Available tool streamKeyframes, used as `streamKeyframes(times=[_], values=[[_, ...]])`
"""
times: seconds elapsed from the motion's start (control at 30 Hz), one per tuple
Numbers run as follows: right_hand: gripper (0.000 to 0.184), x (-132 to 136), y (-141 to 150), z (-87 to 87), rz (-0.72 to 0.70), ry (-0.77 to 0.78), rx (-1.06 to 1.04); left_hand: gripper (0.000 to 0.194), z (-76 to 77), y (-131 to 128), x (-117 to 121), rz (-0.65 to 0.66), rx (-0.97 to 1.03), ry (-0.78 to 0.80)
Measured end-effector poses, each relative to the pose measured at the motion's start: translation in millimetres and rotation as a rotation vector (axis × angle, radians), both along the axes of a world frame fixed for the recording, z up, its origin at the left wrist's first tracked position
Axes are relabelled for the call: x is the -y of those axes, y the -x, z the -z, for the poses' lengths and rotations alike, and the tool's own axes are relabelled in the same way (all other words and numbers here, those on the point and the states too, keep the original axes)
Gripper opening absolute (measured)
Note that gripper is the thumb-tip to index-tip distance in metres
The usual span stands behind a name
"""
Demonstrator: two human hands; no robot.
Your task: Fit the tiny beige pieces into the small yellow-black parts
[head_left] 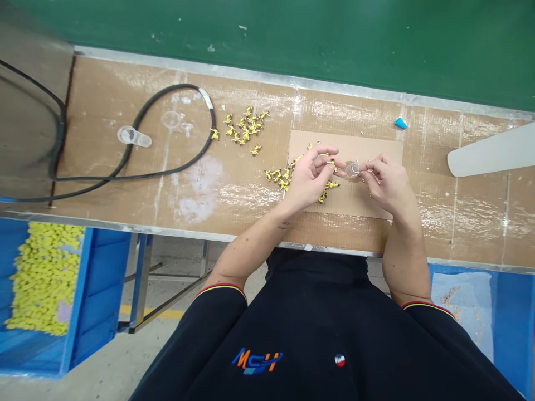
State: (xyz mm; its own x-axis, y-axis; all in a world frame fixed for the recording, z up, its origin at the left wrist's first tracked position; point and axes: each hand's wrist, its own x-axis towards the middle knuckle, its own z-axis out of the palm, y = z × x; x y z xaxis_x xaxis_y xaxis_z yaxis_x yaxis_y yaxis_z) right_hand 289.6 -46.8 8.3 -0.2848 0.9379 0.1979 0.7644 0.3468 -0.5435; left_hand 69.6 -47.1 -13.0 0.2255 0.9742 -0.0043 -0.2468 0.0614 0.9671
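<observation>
My left hand (311,177) is over the flat cardboard sheet, thumb and fingers pinched on a small yellow figure (332,162) with dark tips. Facing it, my right hand (388,181) has thumb and forefinger pressed together. Those fingertips meet at the edge of a clear plastic piece (352,169) with a round end; whether they grip it or something tiny cannot be made out. Small pale bits show around the right fingers. More yellow figures (284,177) lie loose beside and under my left hand, partly hidden by it.
Another group of yellow figures (246,127) lies farther left. A black cable (167,170) loops near clear plastic pieces (134,136). A blue piece (400,123) and a white panel (493,150) are to the right. Blue bins (100,278) stand below the table, one with yellow parts.
</observation>
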Motion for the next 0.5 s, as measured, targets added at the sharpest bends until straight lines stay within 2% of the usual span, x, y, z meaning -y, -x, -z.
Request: streamKeyframes(times=[0.23,0.5], values=[[0.012,-0.4,-0.9,0.0,-0.006,0.003,0.002,0.011,-1.8,-0.2,-0.6,-0.028,-0.027,-0.009],[0.011,-0.9,-1.8,1.5,-0.015,-0.003,0.011,0.012,-2.5,-0.7,-1.2,-0.055,-0.019,-0.002]])
